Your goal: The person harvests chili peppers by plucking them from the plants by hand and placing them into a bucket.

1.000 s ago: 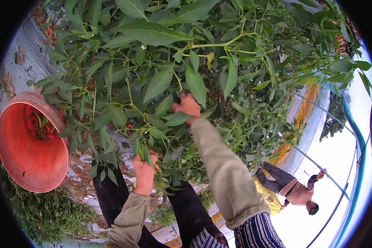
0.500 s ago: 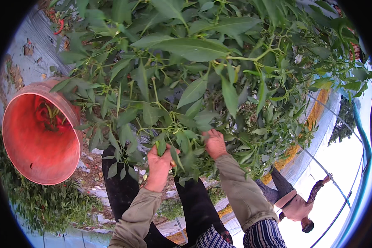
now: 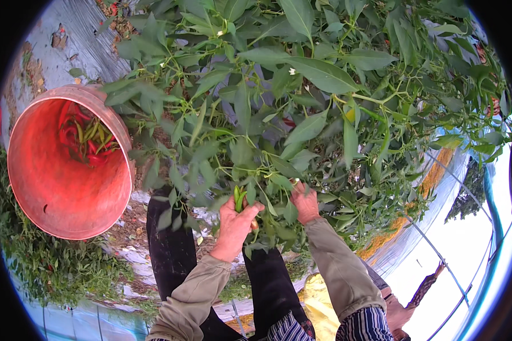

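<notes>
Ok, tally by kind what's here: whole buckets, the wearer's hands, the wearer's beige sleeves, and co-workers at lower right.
Red bucket: 1
Left hand plus right hand: 2
Beige sleeves: 2
Co-worker: 1
Total: 6

The bare left hand (image 3: 232, 228) is curled closed, thumb laid toward the right, its wrist showing beyond a left forearm in a khaki cloth sleeve (image 3: 194, 291); the bare right hand (image 3: 305, 204), near but apart, extends from a right forearm sleeved alike (image 3: 342, 267), its fingertips seemingly bent but partly hidden
</notes>
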`<state>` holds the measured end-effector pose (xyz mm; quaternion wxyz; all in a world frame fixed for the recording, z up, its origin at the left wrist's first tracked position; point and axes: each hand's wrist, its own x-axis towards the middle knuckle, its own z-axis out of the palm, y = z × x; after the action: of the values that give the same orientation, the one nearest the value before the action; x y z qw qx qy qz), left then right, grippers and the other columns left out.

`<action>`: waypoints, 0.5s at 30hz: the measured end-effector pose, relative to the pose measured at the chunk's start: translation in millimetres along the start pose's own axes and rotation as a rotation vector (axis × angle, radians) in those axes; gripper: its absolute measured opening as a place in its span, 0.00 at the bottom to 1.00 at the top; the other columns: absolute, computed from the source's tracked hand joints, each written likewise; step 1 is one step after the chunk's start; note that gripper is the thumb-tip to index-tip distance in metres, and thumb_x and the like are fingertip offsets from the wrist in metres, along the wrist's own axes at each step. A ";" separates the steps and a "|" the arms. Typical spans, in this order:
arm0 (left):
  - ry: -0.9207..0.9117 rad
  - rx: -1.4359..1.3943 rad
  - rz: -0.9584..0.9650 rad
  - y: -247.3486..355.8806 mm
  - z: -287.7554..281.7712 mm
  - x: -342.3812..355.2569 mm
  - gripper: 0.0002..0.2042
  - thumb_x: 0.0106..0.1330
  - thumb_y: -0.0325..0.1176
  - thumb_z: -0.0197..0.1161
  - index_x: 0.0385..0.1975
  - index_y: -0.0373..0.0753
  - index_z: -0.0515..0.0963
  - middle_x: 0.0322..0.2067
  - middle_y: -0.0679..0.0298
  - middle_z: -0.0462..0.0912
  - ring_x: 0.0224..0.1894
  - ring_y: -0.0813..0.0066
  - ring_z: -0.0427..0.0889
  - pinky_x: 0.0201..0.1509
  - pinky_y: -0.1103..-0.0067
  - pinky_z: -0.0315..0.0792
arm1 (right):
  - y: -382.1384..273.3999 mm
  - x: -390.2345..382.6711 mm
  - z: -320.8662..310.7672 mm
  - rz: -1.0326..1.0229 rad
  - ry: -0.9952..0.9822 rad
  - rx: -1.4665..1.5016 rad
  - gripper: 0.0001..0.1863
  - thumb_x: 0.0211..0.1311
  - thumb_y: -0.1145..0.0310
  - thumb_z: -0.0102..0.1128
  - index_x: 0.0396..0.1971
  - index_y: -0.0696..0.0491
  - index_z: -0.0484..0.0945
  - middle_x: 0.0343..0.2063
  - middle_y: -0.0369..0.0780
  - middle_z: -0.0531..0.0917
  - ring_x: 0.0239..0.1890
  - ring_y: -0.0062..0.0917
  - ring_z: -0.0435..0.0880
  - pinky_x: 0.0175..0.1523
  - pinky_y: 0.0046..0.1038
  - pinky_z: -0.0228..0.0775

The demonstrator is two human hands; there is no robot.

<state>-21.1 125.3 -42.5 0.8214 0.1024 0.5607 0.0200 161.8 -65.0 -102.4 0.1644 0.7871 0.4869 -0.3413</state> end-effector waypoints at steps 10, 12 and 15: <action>-0.025 -0.024 0.015 11.7 -4.8 -2.7 0.05 0.61 0.31 0.62 0.30 0.40 0.74 0.24 0.70 0.79 0.16 0.86 0.71 0.18 0.87 0.62 | -12.1 84.6 -105.0 0.057 0.467 0.477 0.11 0.52 0.70 0.60 0.37 0.53 0.77 0.39 0.44 0.82 0.34 0.35 0.83 0.41 0.38 0.73; 0.000 -0.094 -0.028 15.1 -5.9 -5.6 0.04 0.62 0.28 0.60 0.31 0.36 0.73 0.23 0.68 0.77 0.16 0.85 0.71 0.17 0.85 0.64 | -4.8 123.7 -118.9 0.216 0.486 0.834 0.11 0.51 0.71 0.60 0.36 0.55 0.75 0.38 0.45 0.83 0.31 0.37 0.84 0.36 0.35 0.75; -0.023 -0.056 -0.001 18.8 -10.8 -7.5 0.05 0.62 0.29 0.61 0.32 0.36 0.73 0.26 0.66 0.80 0.17 0.85 0.71 0.17 0.86 0.64 | -9.7 188.3 -108.6 0.285 0.402 0.875 0.14 0.51 0.71 0.60 0.39 0.56 0.74 0.39 0.46 0.82 0.36 0.37 0.83 0.38 0.34 0.75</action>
<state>-32.3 144.2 -35.8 0.8303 0.0795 0.5506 0.0341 249.5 127.0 -155.5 -0.2333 0.8910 0.2079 -0.3292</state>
